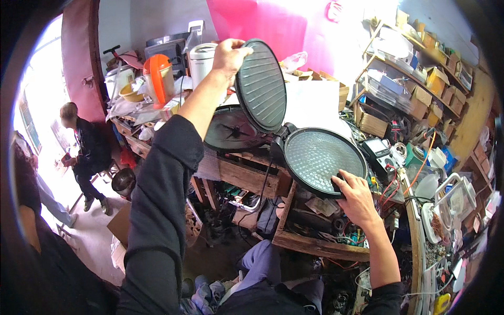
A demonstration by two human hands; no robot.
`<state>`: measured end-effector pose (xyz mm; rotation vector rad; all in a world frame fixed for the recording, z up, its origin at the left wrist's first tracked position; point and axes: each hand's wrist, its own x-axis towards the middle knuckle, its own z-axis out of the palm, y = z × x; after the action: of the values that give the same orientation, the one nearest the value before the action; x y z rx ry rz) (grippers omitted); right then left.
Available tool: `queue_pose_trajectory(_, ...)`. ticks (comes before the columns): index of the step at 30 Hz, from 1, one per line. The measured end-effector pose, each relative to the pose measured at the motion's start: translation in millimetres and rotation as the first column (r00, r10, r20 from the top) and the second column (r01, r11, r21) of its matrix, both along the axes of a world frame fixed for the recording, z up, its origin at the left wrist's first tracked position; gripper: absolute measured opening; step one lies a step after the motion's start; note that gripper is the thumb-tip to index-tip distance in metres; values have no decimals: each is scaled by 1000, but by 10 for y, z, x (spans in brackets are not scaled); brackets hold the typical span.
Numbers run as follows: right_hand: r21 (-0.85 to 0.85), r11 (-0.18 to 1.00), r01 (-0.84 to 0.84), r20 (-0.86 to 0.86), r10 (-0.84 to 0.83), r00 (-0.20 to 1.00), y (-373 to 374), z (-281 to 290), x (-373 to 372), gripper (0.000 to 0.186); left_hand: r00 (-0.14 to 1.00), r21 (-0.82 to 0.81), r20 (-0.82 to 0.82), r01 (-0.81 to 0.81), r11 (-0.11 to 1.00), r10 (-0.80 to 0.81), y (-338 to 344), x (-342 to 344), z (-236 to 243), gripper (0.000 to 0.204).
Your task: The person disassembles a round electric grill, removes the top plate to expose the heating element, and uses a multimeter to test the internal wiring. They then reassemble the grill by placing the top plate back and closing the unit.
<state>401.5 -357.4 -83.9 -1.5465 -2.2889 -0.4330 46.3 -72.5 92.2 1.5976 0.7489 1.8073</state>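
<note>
Both my hands hold a round double-sided electric griddle, spread open at its hinge over the bench. My left hand [229, 60] is closed on the rim of the ribbed dark plate [262, 86], which stands nearly upright. On the right, the dimpled plate [323, 152] tilts toward me, and my right hand [357, 194] grips its black handle at the near edge, thumb side on the rim. Behind the ribbed plate lies a round black shell [231, 128], partly covered by it. A dark cord [261, 194] hangs below the hinge.
An open wooden drawer [320, 252] full of parts juts out below. Wires and a meter [376, 149] crowd the bench on the right, under shelves of boxes [420, 100]. An orange-lidded jug [157, 79] stands left. A person [89, 155] sits near the doorway; another is partly visible at far left.
</note>
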Motion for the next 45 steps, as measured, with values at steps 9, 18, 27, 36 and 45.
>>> queue_pose_trajectory(9,4,1000,-4,47,4,999,-2,-43,-23,76,988,119,-149,52,992,-34,-503,585,227,33)
queue_pose_trajectory(18,-19,1000,8,51,-7,999,-7,-38,-23,77,945,262,-322,32,965,56,-704,1092,256,28)
queue_pose_trajectory(27,-19,1000,15,37,-15,999,3,-53,-36,76,872,491,-423,-7,871,246,-894,1450,201,29)
queue_pose_trajectory(36,-15,1000,15,39,-14,999,13,-69,-52,75,791,524,-565,125,842,234,-1417,2084,-174,13)
queue_pose_trajectory(45,-33,997,-66,-182,58,982,-10,-158,101,74,615,664,-658,202,720,434,-1811,2555,-833,17)
